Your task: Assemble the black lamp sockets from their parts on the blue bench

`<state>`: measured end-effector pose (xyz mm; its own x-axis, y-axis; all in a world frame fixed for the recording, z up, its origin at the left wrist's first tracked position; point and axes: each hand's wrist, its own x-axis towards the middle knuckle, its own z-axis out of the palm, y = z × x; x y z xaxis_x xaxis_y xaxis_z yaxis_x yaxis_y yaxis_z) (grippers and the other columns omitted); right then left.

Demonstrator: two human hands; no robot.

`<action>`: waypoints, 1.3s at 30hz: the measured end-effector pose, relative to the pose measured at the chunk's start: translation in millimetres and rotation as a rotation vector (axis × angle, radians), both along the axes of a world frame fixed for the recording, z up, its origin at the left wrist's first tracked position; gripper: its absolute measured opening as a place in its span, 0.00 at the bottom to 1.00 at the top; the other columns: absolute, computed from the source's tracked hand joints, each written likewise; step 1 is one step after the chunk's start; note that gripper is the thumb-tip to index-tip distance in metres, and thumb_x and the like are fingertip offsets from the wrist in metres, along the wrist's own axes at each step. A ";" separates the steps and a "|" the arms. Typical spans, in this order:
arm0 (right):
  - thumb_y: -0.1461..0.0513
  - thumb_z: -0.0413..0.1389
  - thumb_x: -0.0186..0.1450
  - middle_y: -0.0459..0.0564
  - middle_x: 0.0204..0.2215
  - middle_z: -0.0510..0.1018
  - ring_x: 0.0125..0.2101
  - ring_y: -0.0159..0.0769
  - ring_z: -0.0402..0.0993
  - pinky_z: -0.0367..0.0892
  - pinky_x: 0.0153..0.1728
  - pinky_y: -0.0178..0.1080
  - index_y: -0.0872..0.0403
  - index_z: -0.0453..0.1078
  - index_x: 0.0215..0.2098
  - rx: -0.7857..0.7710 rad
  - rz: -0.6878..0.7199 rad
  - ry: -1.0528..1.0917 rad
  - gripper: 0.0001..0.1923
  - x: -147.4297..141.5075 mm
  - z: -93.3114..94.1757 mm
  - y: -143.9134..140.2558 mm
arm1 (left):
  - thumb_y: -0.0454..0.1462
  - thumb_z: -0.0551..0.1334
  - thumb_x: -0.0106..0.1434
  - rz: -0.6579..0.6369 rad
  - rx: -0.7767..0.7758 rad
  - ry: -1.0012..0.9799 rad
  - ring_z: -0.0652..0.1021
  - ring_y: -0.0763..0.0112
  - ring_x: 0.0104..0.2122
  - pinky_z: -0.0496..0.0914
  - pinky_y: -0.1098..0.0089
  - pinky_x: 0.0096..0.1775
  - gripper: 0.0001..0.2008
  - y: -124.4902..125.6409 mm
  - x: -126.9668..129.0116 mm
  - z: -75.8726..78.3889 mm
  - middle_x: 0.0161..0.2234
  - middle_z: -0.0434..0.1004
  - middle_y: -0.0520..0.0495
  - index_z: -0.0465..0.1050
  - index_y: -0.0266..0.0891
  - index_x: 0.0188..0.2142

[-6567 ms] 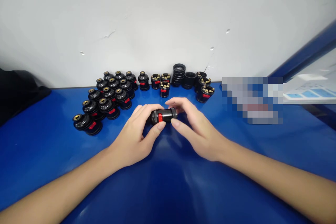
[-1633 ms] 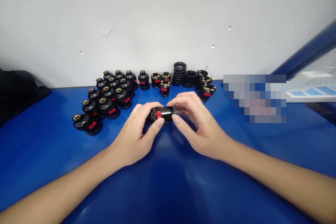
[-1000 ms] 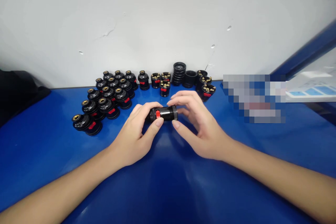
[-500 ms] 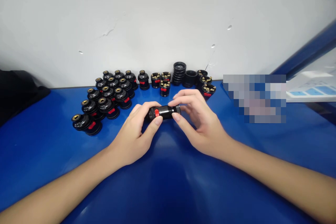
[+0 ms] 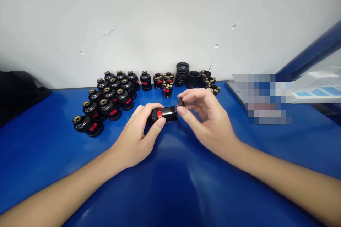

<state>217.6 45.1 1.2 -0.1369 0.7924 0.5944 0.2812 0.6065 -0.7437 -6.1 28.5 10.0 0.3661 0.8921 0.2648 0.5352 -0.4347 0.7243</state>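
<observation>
My left hand [image 5: 135,134] grips a black lamp socket [image 5: 164,114] with a red switch, held on its side just above the blue table [image 5: 170,184]. Beside the socket's right end, my right hand [image 5: 206,118] pinches a small black ring [image 5: 180,101] between thumb and fingers. The ring sits apart from the socket body.
A cluster of assembled black sockets [image 5: 106,103] with brass tops stands at the back left. Socket cores with brass contacts [image 5: 163,81], a stack of black rings [image 5: 182,72] and more cores [image 5: 210,85] line the white wall. A blurred patch [image 5: 262,99] lies at right, a dark object [image 5: 18,92] at far left.
My right hand has pulled the black ring off the socket's right end and lifted it slightly up and to the right. My left hand has kept the socket in place.
</observation>
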 end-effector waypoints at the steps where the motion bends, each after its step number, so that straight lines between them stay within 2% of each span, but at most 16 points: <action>1: 0.59 0.62 0.75 0.53 0.50 0.78 0.49 0.44 0.80 0.81 0.49 0.50 0.46 0.70 0.46 0.040 -0.015 -0.062 0.05 0.9 3.4 0.5 | 0.45 0.56 0.80 -0.002 0.003 0.000 0.76 0.59 0.50 0.70 0.56 0.54 0.14 0.0 -0.1 -0.2 0.52 0.79 0.45 0.69 0.45 0.60; 6: 0.61 0.60 0.75 0.59 0.52 0.77 0.56 0.55 0.77 0.75 0.57 0.64 0.46 0.72 0.40 0.241 -0.104 -0.366 0.04 11.0 25.9 8.6 | 0.46 0.56 0.81 0.001 0.005 0.016 0.76 0.59 0.51 0.70 0.56 0.54 0.15 -0.4 -1.4 -0.9 0.52 0.79 0.44 0.69 0.46 0.61; 10: 0.59 0.60 0.74 0.58 0.54 0.76 0.54 0.58 0.77 0.72 0.59 0.66 0.46 0.77 0.41 0.274 -0.164 -0.449 0.03 24.6 41.5 22.6 | 0.45 0.56 0.80 0.011 0.011 0.020 0.76 0.59 0.50 0.70 0.56 0.53 0.15 -1.2 -2.1 -0.2 0.51 0.79 0.44 0.69 0.46 0.60; 15: 0.59 0.62 0.73 0.56 0.49 0.77 0.53 0.61 0.73 0.68 0.59 0.71 0.43 0.80 0.40 0.331 -0.259 -0.563 0.04 48.0 52.6 52.5 | 0.45 0.56 0.80 0.014 0.011 0.025 0.76 0.60 0.49 0.70 0.57 0.51 0.14 -1.7 -1.0 1.5 0.50 0.79 0.45 0.70 0.45 0.60; 17: 0.59 0.63 0.72 0.57 0.49 0.77 0.53 0.62 0.73 0.66 0.60 0.72 0.44 0.81 0.40 0.343 -0.303 -0.600 0.03 56.3 51.1 67.5 | 0.45 0.56 0.80 0.016 0.006 0.025 0.76 0.60 0.48 0.70 0.58 0.51 0.14 -1.6 -0.6 1.9 0.50 0.79 0.46 0.70 0.45 0.59; 20: 0.60 0.65 0.69 0.58 0.45 0.78 0.51 0.61 0.74 0.69 0.57 0.71 0.46 0.81 0.37 0.336 -0.348 -0.621 0.02 64.2 42.2 88.9 | 0.45 0.56 0.80 0.016 0.002 0.019 0.76 0.60 0.49 0.70 0.58 0.52 0.14 -1.5 -0.4 2.2 0.50 0.79 0.46 0.70 0.45 0.59; 24: 0.61 0.66 0.66 0.57 0.42 0.80 0.48 0.59 0.75 0.71 0.55 0.70 0.44 0.81 0.35 0.340 -0.376 -0.594 0.03 68.3 29.3 108.4 | 0.45 0.56 0.79 0.016 0.002 0.017 0.76 0.59 0.50 0.70 0.57 0.53 0.14 -1.6 -0.9 2.6 0.51 0.80 0.45 0.70 0.45 0.59; 32: 0.59 0.68 0.65 0.55 0.40 0.80 0.45 0.57 0.75 0.72 0.53 0.70 0.43 0.81 0.33 0.350 -0.347 -0.597 0.03 74.0 26.1 122.7 | 0.45 0.56 0.80 0.017 -0.005 0.014 0.76 0.60 0.49 0.70 0.57 0.52 0.14 -1.9 -2.3 1.7 0.51 0.79 0.46 0.70 0.46 0.59; 39: 0.59 0.68 0.65 0.57 0.39 0.81 0.44 0.57 0.76 0.73 0.52 0.68 0.45 0.82 0.33 0.338 -0.399 -0.630 0.02 72.9 23.9 128.4 | 0.45 0.56 0.80 0.016 -0.011 0.012 0.76 0.60 0.49 0.70 0.57 0.52 0.14 -1.2 -1.1 1.2 0.51 0.79 0.46 0.70 0.45 0.59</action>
